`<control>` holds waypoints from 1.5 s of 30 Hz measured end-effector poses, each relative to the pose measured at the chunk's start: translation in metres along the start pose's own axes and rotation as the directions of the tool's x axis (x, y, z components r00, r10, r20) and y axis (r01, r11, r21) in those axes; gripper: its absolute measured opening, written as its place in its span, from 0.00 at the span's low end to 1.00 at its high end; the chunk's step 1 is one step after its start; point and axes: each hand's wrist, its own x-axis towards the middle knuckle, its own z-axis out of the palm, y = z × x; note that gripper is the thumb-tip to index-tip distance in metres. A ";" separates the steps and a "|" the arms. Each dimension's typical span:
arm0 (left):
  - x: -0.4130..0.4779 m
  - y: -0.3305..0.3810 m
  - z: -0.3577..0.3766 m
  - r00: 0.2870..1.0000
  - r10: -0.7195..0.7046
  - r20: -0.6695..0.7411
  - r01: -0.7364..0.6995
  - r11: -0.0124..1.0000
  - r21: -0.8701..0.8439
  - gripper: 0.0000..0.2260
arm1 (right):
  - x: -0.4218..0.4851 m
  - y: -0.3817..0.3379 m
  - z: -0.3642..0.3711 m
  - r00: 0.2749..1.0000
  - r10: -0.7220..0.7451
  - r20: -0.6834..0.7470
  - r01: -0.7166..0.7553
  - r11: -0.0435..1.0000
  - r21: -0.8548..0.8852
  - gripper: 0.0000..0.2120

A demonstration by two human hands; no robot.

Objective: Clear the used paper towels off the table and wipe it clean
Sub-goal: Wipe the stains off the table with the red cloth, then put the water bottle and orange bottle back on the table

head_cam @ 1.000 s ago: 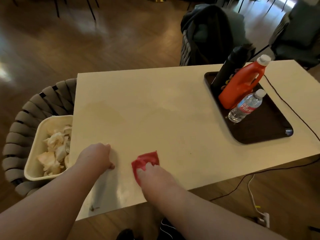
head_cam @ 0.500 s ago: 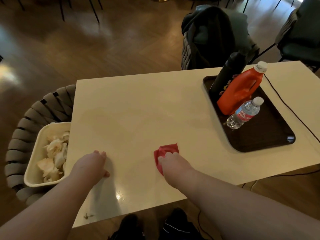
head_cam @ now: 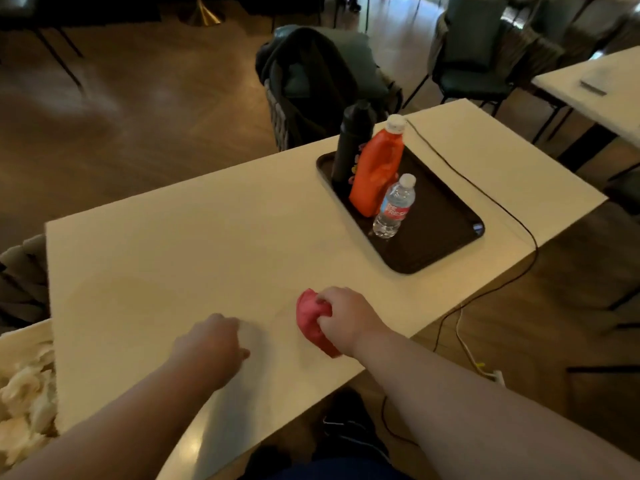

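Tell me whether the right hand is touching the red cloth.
Touching. The head view shows the right hand gripping the red cloth, fingers curled over its bunched edge on the table, with no gap between them.

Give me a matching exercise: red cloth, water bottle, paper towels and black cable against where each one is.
1 red cloth
2 water bottle
3 paper towels
4 black cable

A standing on the dark tray
B heaped in the bin
C in the grip of the right hand
D lying across the table

Pairs: 1-C, 2-A, 3-B, 4-D
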 end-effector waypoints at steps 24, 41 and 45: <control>0.093 0.261 -0.079 0.987 0.067 -0.146 -0.142 0.788 -0.599 0.22 | 0.124 0.177 -0.189 0.874 0.276 -0.400 -0.252 0.961 0.111 0.19; 0.122 0.270 -0.093 0.964 0.204 -0.170 -0.263 0.654 -0.709 0.20 | 0.129 0.133 -0.170 0.967 0.024 -0.252 0.074 0.926 0.370 0.23; 0.128 0.272 -0.093 0.954 0.241 -0.180 -0.290 0.582 -0.759 0.17 | 0.136 0.131 -0.165 0.960 0.062 -0.272 0.065 0.898 0.436 0.25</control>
